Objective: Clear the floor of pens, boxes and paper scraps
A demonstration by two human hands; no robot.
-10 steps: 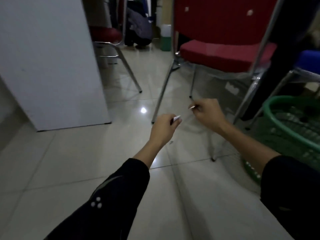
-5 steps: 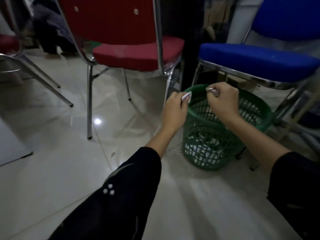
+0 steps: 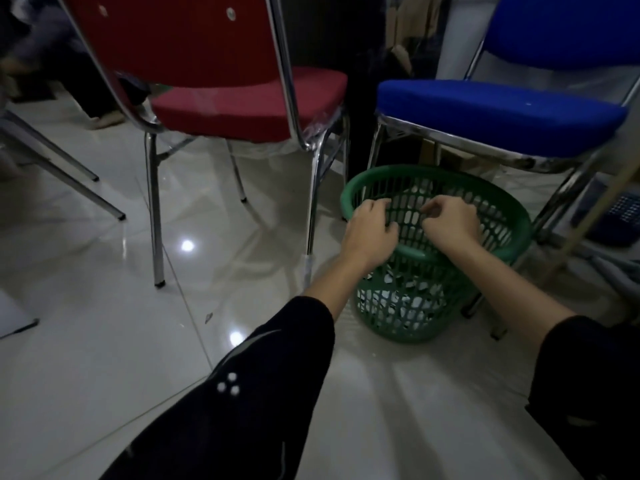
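Note:
A green plastic mesh basket (image 3: 518, 216) stands on the tiled floor between two chairs, with white paper scraps (image 3: 393, 299) showing through its lower wall. My left hand (image 3: 370, 233) hovers over the near left rim, fingers spread, with nothing visible in it. My right hand (image 3: 450, 221) hangs over the basket's opening, fingers loosely curled and apart, and I see no scrap in it. A white piece (image 3: 420, 188) shows inside the basket by the far wall. One tiny scrap (image 3: 207, 317) lies on the floor to the left of my left sleeve.
A red chair (image 3: 249, 102) stands left of the basket, its chrome legs (image 3: 154, 216) on the glossy tiles. A blue chair (image 3: 495, 112) overhangs the basket at right. A white panel corner (image 3: 14, 317) sits at far left. A person crouches at the back left.
My view swung right to the basket. Both hands carried small white scraps over it; the scraps are no longer seen in my fingers, which have spread apart.

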